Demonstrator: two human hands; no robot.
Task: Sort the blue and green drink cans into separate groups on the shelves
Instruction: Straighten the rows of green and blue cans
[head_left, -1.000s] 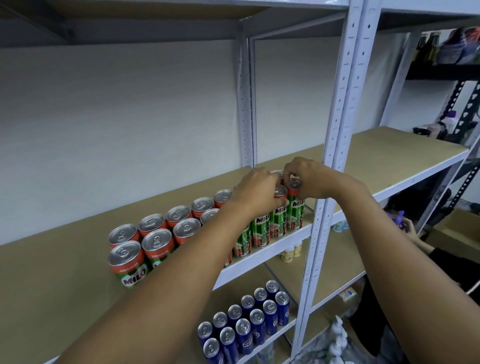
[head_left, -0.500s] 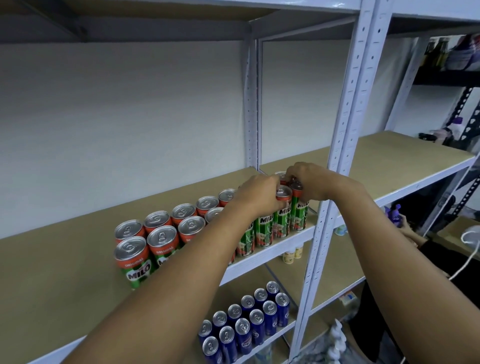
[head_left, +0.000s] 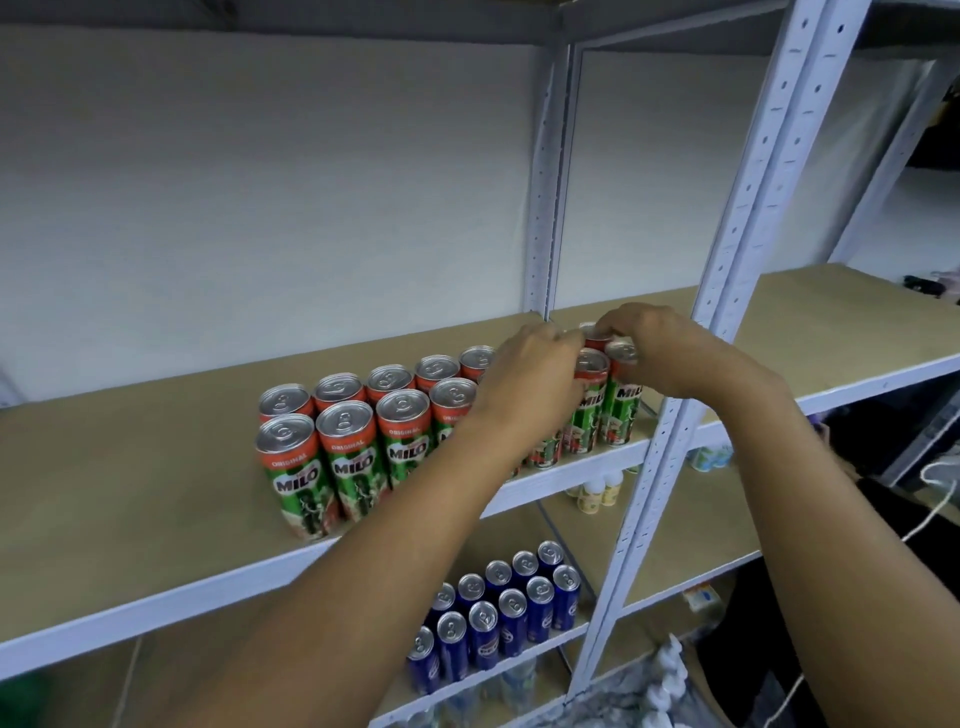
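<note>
Several green Milo cans (head_left: 358, 452) stand in two rows on the upper shelf board (head_left: 130, 499). My left hand (head_left: 530, 379) curls over the tops of cans near the right end of the rows. My right hand (head_left: 660, 348) grips the rightmost cans (head_left: 621, 410), with its fingertips on a back-row can top (head_left: 592, 332). The two hands nearly touch above these cans. Several blue cans (head_left: 511, 608) stand in two rows on the shelf below.
A white perforated upright (head_left: 737, 218) rises just right of my right hand. Small pale bottles (head_left: 592, 493) sit on the lower right shelf. The right shelf board (head_left: 831, 312) extends beyond the post. A white cord (head_left: 935, 499) hangs at the right edge.
Both hands stay on the right-end green cans, with only small finger shifts. The camera has tilted, so the shelves sit a little higher in view.
</note>
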